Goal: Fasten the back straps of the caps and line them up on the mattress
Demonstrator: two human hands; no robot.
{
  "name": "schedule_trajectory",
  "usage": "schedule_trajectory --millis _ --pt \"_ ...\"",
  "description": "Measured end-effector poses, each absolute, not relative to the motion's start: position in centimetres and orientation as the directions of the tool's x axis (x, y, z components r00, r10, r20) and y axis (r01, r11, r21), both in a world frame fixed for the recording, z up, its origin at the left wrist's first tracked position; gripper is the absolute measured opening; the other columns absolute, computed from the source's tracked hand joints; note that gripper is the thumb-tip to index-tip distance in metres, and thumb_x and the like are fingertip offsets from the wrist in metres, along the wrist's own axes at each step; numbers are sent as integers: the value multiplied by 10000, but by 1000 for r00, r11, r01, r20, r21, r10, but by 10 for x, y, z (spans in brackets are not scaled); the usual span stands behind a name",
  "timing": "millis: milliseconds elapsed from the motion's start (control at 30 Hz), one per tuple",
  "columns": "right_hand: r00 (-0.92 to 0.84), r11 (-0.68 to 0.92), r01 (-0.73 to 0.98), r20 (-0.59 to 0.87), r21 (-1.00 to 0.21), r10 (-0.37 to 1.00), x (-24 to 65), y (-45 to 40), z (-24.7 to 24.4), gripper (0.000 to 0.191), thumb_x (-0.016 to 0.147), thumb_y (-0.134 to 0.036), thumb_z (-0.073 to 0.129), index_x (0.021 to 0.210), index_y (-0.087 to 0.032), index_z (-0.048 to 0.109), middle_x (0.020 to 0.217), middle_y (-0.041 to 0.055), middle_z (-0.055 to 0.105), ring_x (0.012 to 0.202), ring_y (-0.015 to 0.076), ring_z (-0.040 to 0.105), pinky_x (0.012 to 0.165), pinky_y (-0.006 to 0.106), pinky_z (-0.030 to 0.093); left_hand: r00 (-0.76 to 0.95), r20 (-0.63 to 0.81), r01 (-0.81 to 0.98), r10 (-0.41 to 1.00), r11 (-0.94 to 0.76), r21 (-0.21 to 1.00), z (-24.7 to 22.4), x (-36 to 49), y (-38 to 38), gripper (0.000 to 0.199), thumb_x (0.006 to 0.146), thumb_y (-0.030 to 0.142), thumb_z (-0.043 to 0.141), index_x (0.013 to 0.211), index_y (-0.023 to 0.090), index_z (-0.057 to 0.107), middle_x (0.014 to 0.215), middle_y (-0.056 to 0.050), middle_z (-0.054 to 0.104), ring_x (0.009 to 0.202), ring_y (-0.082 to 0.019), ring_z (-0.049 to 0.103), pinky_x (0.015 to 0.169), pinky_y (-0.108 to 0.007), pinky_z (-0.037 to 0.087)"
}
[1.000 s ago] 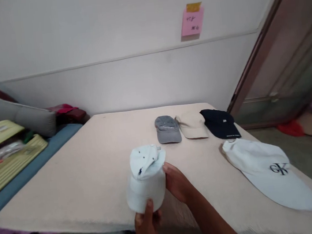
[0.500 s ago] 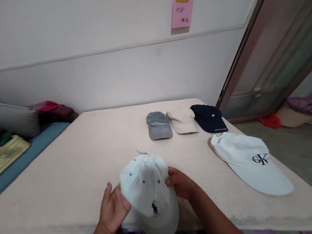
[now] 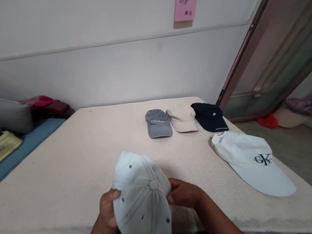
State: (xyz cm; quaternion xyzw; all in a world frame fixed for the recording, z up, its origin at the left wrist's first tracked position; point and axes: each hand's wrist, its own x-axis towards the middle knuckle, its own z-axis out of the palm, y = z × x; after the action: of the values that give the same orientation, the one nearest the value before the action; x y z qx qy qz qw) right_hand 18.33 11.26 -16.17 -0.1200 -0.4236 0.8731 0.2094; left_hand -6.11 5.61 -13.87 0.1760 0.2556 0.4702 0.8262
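Note:
A white cap (image 3: 142, 199) is held over the table's front edge, its crown and top button facing up and its small dark logo at the bottom. My left hand (image 3: 109, 209) grips its left side, thumb on the outside and other fingers hidden. At its right side, my right hand (image 3: 184, 194) pinches the rim. Further back lie a grey cap (image 3: 159, 123), a beige cap (image 3: 183, 118) and a navy cap (image 3: 209, 116) in a row. To the right rests a white cap with black letters (image 3: 252, 163).
The table (image 3: 67, 169) has a cream cloth and meets a white wall with a pink note (image 3: 186, 5). On the left are a grey cushion (image 3: 5, 113) and folded yellow fabric (image 3: 1, 150). A sliding door frame (image 3: 244, 55) stands at the right, with hats on the floor beyond.
The held white cap has tipped, so its crown top now faces the camera and its logo sits lower. My left hand has closed on its side. The view has shifted slightly.

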Motion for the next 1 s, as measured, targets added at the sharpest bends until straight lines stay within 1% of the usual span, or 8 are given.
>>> schedule_trajectory --millis 167,300,467,600,733,867,933,1000 --pt "-816 -586 -423 10 -692 577 179 107 -158 483 722 -474 674 1065 -136 641 1026 114 651 856 179 621 783 290 454 433 -298 -639 851 523 564 -139 -50 46 189 445 112 721 632 138 718 580 -96 713 702 -347 701 670 -433 567" --pt "-712 -523 -476 -39 -707 701 174 112 -157 349 732 -345 680 1002 -128 642 902 98 670 732 168 618 712 291 474 451 -318 -610 834 548 572 -141 -44 45 279 441 68 708 708 147 726 618 -94 720 799 -362 693 711 -431 556" --pt "-545 -436 -619 -43 -653 838 184 123 -155 304 675 -225 659 970 -157 633 814 57 675 688 175 618 681 303 483 338 -288 -716 896 443 540 -132 -41 61 222 595 269 730 796 176 721 693 -90 732 893 -354 673 781 -446 535" --pt "-534 -442 -600 -77 -667 842 200 126 -153 254 626 -178 654 876 -134 649 749 58 673 657 172 618 669 296 483 318 -384 -747 867 478 461 -126 -35 73 273 756 344 613 971 195 689 783 -86 742 919 -318 671 816 -444 518" --pt "-534 -448 -592 -90 -670 841 213 124 -152 281 581 -136 660 861 -130 657 730 51 672 669 171 618 659 277 479 327 -417 -766 848 497 408 -123 -27 77 314 807 316 552 1084 204 649 803 -84 742 879 -298 684 798 -439 522" --pt "-548 -459 -569 -101 -683 830 222 119 -153 321 578 -172 695 893 -146 644 761 52 668 669 178 609 677 301 473 347 -469 -726 812 549 414 -123 -25 76 285 778 293 592 1016 161 678 721 -92 728 809 -306 692 742 -436 539" --pt "-569 -470 -556 -98 -685 816 225 118 -153 346 604 -270 727 915 -151 635 793 61 658 683 178 600 697 312 464 335 -430 -709 839 525 472 -123 -24 74 270 724 207 642 985 155 686 709 -85 720 778 -299 694 718 -413 545" --pt "-577 -478 -556 -99 -680 811 227 117 -152 355 639 -389 728 890 -157 631 778 51 635 670 164 579 681 296 450 319 -346 -694 882 467 549 -124 -21 74 358 656 86 662 1003 170 678 744 -72 718 747 -279 695 691 -377 547"
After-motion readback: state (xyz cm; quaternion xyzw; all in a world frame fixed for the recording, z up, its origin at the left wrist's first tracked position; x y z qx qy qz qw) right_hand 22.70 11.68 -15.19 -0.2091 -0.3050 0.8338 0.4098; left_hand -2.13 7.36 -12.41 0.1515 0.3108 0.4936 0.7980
